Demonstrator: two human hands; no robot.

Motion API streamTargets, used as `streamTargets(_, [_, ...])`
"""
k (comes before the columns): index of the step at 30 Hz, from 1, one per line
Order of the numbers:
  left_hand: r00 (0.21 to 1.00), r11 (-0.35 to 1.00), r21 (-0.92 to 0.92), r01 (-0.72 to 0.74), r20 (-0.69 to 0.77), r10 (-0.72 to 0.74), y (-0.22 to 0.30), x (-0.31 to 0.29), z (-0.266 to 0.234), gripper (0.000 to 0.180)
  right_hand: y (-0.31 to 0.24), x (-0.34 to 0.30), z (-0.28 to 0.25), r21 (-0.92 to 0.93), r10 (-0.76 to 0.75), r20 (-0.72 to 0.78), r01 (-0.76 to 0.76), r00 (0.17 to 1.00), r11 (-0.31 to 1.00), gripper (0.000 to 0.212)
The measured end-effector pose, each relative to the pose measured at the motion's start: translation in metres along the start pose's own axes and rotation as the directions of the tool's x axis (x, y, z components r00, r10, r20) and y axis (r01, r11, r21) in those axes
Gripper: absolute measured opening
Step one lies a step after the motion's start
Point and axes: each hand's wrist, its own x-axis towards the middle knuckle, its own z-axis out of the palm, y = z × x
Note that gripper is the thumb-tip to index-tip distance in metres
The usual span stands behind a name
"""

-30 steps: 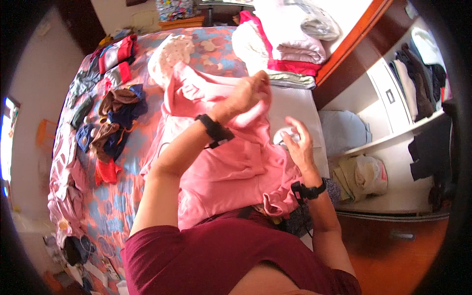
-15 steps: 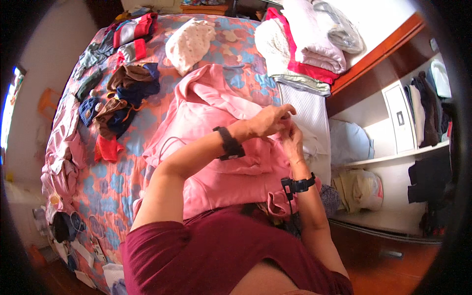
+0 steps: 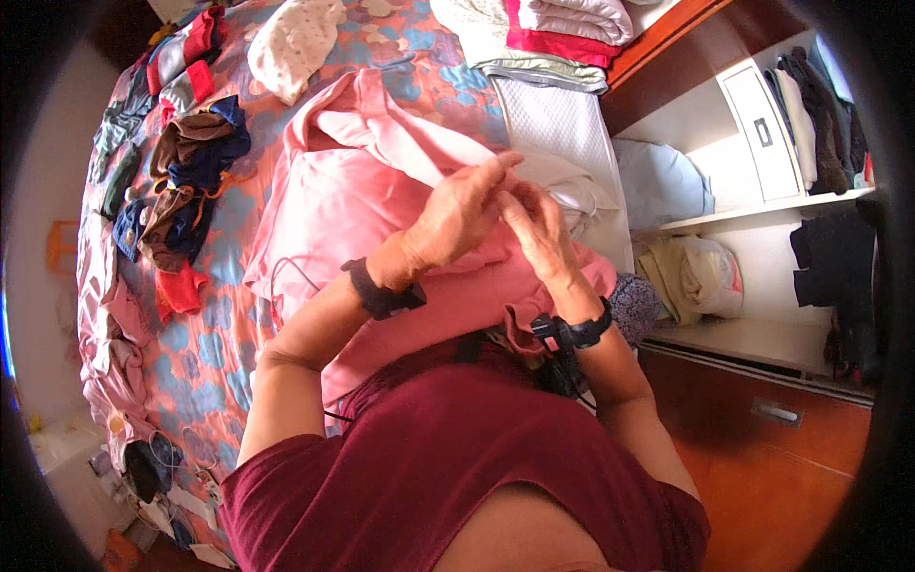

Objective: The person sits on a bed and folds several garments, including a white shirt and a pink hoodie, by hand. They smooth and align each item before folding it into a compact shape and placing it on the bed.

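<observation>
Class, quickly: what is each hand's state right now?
Left hand: over pink garment; any grip cannot be told.
Right hand: close to the left; likewise unclear.

**A bedroom in a home**

A flower-patterned bed (image 3: 214,357) fills the middle. Folded quilts (image 3: 564,38) are stacked at the bed's far right, loose clothes (image 3: 186,143) lie along its left, and to its right stands an open wardrobe (image 3: 772,255) holding folded fabrics (image 3: 707,269) and dark garments (image 3: 835,267).

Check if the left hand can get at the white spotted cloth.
Probably yes, with a forward reach: the left hand is over the pink garment, which lies low between, and nothing visible covers the white spotted cloth.
</observation>
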Motion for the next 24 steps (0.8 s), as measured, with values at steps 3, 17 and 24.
streamTargets(3, [0.997,0.998,-0.063,-0.011,0.081,0.017,-0.009,-0.009,0.015,0.080,0.025,0.010,-0.007,-0.023,0.112,0.015,-0.111,0.994,0.993,0.025])
streamTargets(17, [0.921,0.838,-0.455,0.301,-0.091,-0.380,-0.054,-0.035,-0.006,0.062,0.018,0.037,0.005,0.505,0.146,-0.009,-0.122,0.989,0.855,0.044])
streamTargets(24, [0.943,0.951,-0.282,0.129,-0.260,-0.206,-0.083,-0.043,-0.006,0.024,0.020,0.039,0.018,0.409,0.097,0.020,-0.097,0.995,0.908,0.044])
